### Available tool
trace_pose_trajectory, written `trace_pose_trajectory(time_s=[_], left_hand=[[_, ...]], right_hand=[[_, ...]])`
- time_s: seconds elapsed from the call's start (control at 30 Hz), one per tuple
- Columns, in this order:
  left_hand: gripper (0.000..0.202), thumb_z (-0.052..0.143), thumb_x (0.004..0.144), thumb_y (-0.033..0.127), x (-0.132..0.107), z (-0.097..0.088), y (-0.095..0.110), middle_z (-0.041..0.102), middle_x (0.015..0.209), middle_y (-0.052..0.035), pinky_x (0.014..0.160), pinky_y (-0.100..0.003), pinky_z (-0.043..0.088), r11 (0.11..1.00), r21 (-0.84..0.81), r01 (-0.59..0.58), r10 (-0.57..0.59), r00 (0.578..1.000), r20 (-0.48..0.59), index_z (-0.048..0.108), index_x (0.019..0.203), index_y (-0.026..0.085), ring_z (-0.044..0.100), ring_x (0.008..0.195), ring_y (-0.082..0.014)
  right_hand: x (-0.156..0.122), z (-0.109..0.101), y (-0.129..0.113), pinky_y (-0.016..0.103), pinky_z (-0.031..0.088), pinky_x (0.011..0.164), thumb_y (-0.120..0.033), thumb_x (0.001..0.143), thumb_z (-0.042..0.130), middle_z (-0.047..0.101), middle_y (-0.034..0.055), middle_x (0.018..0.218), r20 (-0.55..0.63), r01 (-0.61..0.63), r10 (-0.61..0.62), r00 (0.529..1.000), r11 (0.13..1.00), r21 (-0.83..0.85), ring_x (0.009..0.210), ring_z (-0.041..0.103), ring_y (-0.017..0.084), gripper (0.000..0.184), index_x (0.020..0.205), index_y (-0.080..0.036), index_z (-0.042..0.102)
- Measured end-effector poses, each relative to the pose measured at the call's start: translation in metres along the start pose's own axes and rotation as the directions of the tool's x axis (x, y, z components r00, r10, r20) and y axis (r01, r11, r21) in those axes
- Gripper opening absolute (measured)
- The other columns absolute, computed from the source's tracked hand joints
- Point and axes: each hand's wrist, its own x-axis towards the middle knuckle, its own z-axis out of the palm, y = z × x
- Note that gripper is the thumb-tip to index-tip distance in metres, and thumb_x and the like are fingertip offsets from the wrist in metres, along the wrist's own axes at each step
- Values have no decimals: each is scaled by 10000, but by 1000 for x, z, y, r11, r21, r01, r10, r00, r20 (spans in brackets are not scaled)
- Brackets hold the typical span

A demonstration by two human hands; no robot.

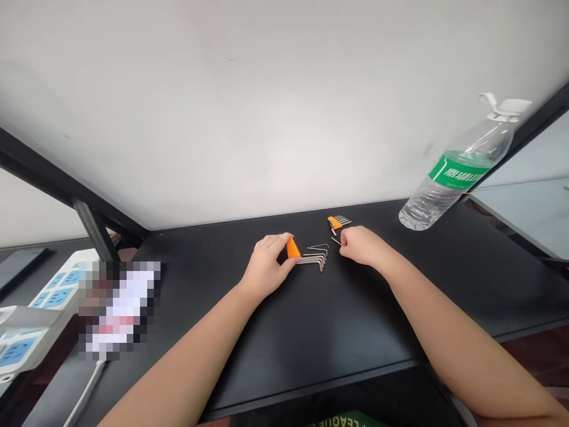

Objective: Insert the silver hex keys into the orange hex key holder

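Observation:
On the black table my left hand is closed on an orange holder that carries several metal hex keys, their bent ends pointing right. One loose hex key lies just behind them. My right hand is pinched on a thin hex key that sticks out to its left. A second orange holder with several hex keys lies further back, near the wall.
A clear plastic water bottle with a green label stands at the back right against the white wall. White power strips with blue sockets and a blurred object lie at the left. The table's front edge runs close to me.

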Motion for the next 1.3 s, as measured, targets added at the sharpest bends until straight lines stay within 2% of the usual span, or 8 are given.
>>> trace_pose_trajectory(time_s=[0.13,0.3,0.53,0.77,1.0,1.1,1.2,1.3], left_hand=[[408,686,939,389,1,0,0,718,1272,-71,1037,-475,518,1000,1,16,-16,1000,-6,592,1315,265,662,1163,-275],[409,698,933,392,2,1,2,716,1271,-67,1042,-461,506,999,-5,32,-32,999,6,591,1304,257,656,1166,-277],[417,704,934,399,2,3,1,715,1274,-61,1025,-435,508,1000,4,-1,1,1000,-7,588,1310,261,665,1135,-264],[398,710,934,366,3,2,3,722,1243,-48,1008,-424,504,1000,-11,10,-10,1000,-4,584,1295,254,658,1113,-252],[394,716,930,362,3,1,4,733,1205,-50,998,-423,515,1000,-17,-12,11,999,-38,586,1287,257,673,1096,-255],[408,715,931,368,3,2,3,732,1218,-56,998,-422,522,1000,-14,-25,25,999,-44,583,1300,256,678,1099,-255],[423,719,929,369,3,2,2,725,1234,-62,973,-416,533,1000,-5,-29,29,998,-49,581,1312,255,681,1091,-257],[444,722,928,362,2,3,2,719,1257,-65,982,-415,534,999,-5,-42,42,998,-54,576,1333,251,678,1108,-256]], right_hand=[[-9,-3,-10,304,350,580,-126,772,603,661,29,794,48,77,-77,996,997,13,679,581,181,161,699,-225,499],[-13,0,-16,286,359,605,-79,804,563,653,10,788,59,179,-183,981,982,65,705,587,171,158,814,-235,586],[-8,2,-13,302,390,640,-99,872,578,688,35,799,75,182,-187,979,981,67,744,613,184,192,817,-221,715],[-5,19,-13,318,460,788,-135,976,537,695,66,982,7,319,-320,947,946,59,913,645,201,260,977,-217,783],[-14,24,-25,305,483,752,-179,1000,551,643,53,1011,38,369,-373,927,925,89,816,631,158,237,955,-230,778],[-13,26,-25,312,505,780,-144,989,534,650,54,1065,-32,375,-374,927,919,122,856,646,159,246,1071,-224,751],[-5,28,-15,343,514,848,-147,986,544,652,67,1091,-138,360,-347,928,930,80,936,652,187,221,1084,-209,733],[4,30,-6,340,503,846,-165,984,564,647,60,1093,-125,326,-319,940,944,43,957,650,191,179,1039,-212,728]])
